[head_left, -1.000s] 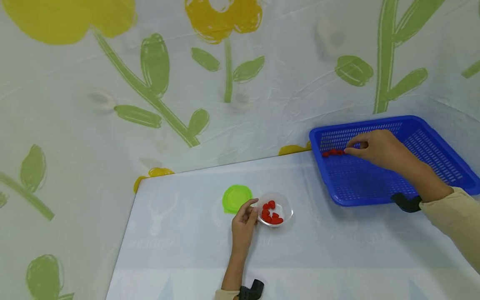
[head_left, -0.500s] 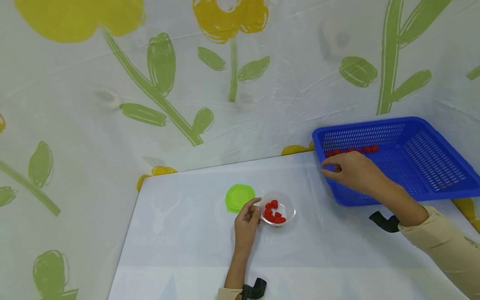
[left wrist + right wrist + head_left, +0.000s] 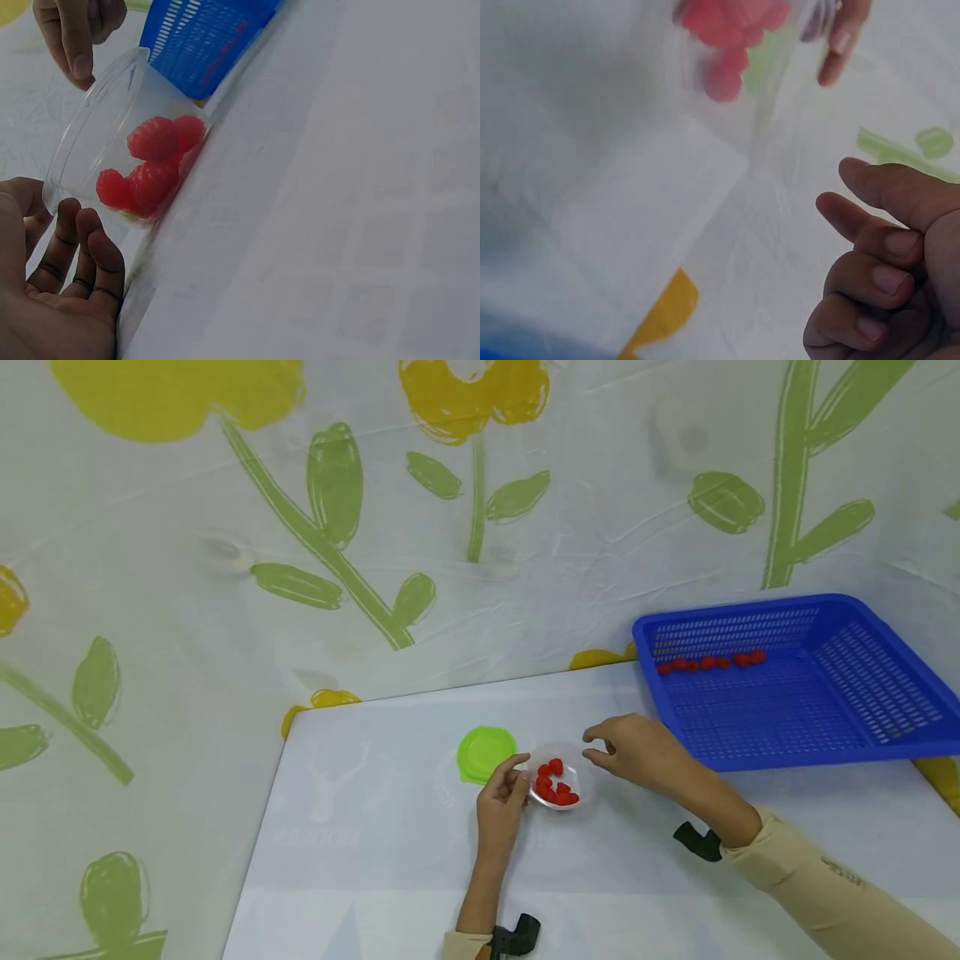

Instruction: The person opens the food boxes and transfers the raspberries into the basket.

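Observation:
Several red raspberries lie in a clear plastic bowl on the white table. In the head view my left hand holds the bowl's left side with bent fingertips. The left wrist view shows these fingers at the rim and outer wall. Just right of the bowl, my right hand hovers apart from it. In the right wrist view its thumb and index finger stand apart, and no berry shows between them. Its other fingers are bent. A green lid lies behind the left hand.
At the back right stands a blue perforated basket, with more raspberries in a row along its far side. A flower-printed cloth wall rises behind the white table.
My right hand has come out of the basket and moved left and toward me, to the bowl's right side. The left hand stays at the bowl. The view has shifted slightly.

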{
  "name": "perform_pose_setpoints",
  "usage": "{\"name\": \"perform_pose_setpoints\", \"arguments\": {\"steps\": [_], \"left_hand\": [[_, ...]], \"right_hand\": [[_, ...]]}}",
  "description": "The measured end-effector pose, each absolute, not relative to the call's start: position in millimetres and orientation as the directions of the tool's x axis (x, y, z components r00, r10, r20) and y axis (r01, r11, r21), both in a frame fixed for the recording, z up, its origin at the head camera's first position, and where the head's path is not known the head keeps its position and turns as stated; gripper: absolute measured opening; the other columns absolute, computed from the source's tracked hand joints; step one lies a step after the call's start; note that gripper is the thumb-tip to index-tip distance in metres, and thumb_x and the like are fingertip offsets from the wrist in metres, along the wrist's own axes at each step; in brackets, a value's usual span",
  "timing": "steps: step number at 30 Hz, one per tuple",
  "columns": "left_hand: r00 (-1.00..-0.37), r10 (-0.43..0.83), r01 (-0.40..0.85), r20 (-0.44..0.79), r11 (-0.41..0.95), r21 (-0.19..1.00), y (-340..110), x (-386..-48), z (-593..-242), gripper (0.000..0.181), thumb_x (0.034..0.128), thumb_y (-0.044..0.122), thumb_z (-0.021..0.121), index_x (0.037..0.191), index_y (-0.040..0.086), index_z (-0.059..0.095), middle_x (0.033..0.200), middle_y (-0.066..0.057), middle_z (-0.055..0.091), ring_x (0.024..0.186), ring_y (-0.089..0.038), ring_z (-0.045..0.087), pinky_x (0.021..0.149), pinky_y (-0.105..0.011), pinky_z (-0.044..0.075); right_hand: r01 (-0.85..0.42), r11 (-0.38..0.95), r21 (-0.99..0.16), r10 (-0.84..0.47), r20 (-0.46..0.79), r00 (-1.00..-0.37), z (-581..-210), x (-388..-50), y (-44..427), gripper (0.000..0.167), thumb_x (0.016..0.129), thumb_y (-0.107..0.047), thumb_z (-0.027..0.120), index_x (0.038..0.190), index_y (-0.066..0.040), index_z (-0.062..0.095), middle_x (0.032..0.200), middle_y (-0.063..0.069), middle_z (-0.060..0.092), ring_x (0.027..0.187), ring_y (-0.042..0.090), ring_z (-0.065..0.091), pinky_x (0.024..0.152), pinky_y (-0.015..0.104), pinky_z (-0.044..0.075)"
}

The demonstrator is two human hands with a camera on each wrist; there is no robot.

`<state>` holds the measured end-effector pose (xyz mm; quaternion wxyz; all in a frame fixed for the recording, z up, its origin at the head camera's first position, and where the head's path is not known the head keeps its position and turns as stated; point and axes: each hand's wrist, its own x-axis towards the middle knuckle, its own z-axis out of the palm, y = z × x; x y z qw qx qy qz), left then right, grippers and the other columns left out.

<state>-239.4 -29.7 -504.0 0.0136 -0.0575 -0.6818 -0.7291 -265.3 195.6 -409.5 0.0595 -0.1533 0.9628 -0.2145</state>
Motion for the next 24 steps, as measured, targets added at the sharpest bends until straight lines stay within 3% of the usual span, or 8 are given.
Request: {"name": "perform_pose_setpoints", "arguments": {"steps": [11, 15, 19, 24], "left_hand": [[-0.994, 0.080, 0.076, 0.079, -0.040, 0.996, -27.3, -237.3, -503.8, 0.027, 0.0987, 0.008, 0.063, 0.125, 0.001, 0.066, 0.089, -0.017, 0.062, 0.071, -0.010, 0.054, 0.063, -0.017, 0.049], [-0.993, 0.084, 0.084, 0.086, -0.028, 0.996, -27.8, -235.8, -504.5, 0.027, 0.0988, 0.008, 0.063, 0.124, 0.001, 0.066, 0.088, -0.018, 0.062, 0.070, -0.009, 0.054, 0.063, -0.017, 0.048], [-0.993, 0.077, 0.094, 0.095, -0.016, 0.995, -29.4, -237.4, -504.5, 0.026, 0.0990, 0.008, 0.063, 0.124, 0.003, 0.067, 0.087, -0.015, 0.062, 0.069, -0.009, 0.054, 0.063, -0.017, 0.048], [-0.991, 0.083, 0.100, 0.103, -0.044, 0.994, -31.3, -240.1, -504.3, 0.026, 0.0989, 0.007, 0.063, 0.124, 0.002, 0.066, 0.086, -0.010, 0.061, 0.069, -0.010, 0.053, 0.062, -0.017, 0.047]], "right_hand": [[-0.331, 0.870, -0.366, -0.373, -0.048, -0.927, -445.5, -267.8, 165.1, 0.026, 0.086, -0.018, 0.079, 0.109, -0.005, 0.077, 0.097, 0.008, 0.074, 0.077, 0.020, 0.067, 0.066, 0.033, 0.057], [-0.367, 0.881, -0.298, -0.395, -0.037, -0.918, -453.8, -268.8, 158.7, 0.024, 0.087, -0.020, 0.079, 0.105, -0.005, 0.077, 0.087, 0.005, 0.073, 0.066, 0.015, 0.060, 0.058, 0.028, 0.054], [-0.413, 0.886, -0.212, -0.423, -0.003, -0.906, -455.7, -271.1, 151.8, 0.015, 0.086, -0.020, 0.079, 0.092, -0.007, 0.075, 0.068, -0.003, 0.061, 0.055, 0.010, 0.047, 0.049, 0.021, 0.046], [-0.479, 0.874, -0.077, -0.470, 0.112, -0.876, -462.7, -271.6, 145.3, 0.016, 0.082, -0.017, 0.082, 0.077, -0.009, 0.069, 0.059, -0.003, 0.052, 0.047, 0.010, 0.043, 0.043, 0.021, 0.045]]}}
